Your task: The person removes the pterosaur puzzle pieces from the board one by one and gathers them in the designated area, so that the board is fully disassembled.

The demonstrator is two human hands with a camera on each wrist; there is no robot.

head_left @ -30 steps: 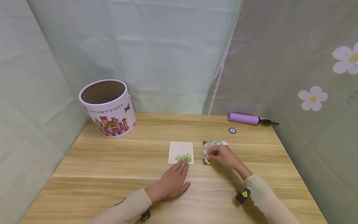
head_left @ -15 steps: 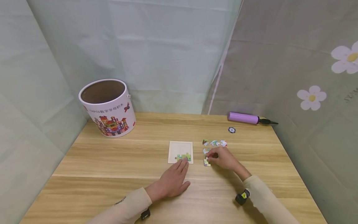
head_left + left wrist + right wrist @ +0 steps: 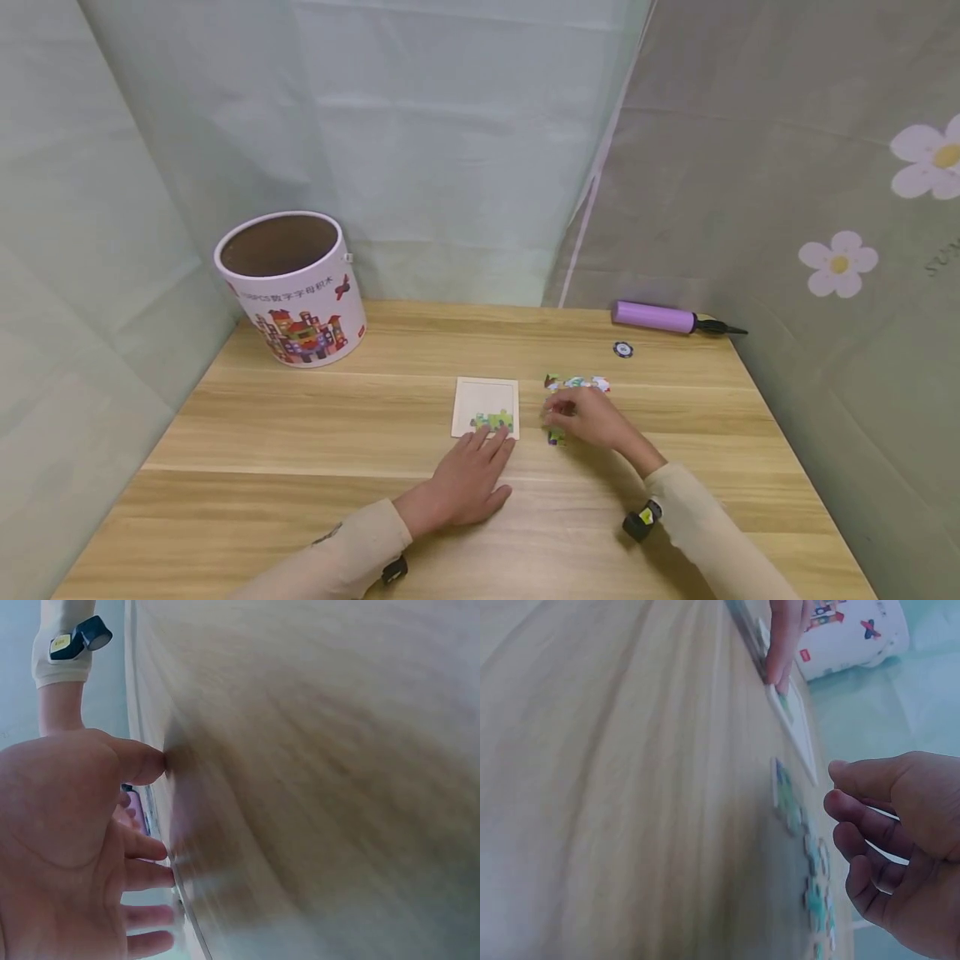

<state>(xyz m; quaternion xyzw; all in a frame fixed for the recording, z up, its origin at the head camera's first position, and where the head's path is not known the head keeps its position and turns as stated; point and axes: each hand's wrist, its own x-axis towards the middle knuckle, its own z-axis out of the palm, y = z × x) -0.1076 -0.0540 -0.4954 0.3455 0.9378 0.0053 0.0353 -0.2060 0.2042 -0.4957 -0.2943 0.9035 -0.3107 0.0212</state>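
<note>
My left hand [image 3: 467,482] lies flat with straight fingers, its fingertips at the near edge of a small square wooden puzzle tray [image 3: 483,394]. Green jigsaw pieces [image 3: 495,419] sit in the tray's lower right part. To the right of the tray, my right hand [image 3: 594,417] hovers over loose jigsaw pieces. In the right wrist view, its thumb and fingers [image 3: 870,825] are loosely bent with nothing visible between them. One green and purple piece [image 3: 557,437] lies just below the fingertips. Further pieces [image 3: 576,382] form a row beyond the hand, which hides some others.
A large white bucket [image 3: 300,312] with printed building blocks stands at the back left. At the back right lie a purple hand pump [image 3: 654,317] with a black nozzle and a round black and white chip [image 3: 623,350]. Cloth screens [image 3: 450,167] border the wooden table [image 3: 300,433].
My right hand has turned the nearest loose jigsaw piece, then shifted slightly left and away from it. My left fingertips have drawn back a little from the green pieces to the tray's edge.
</note>
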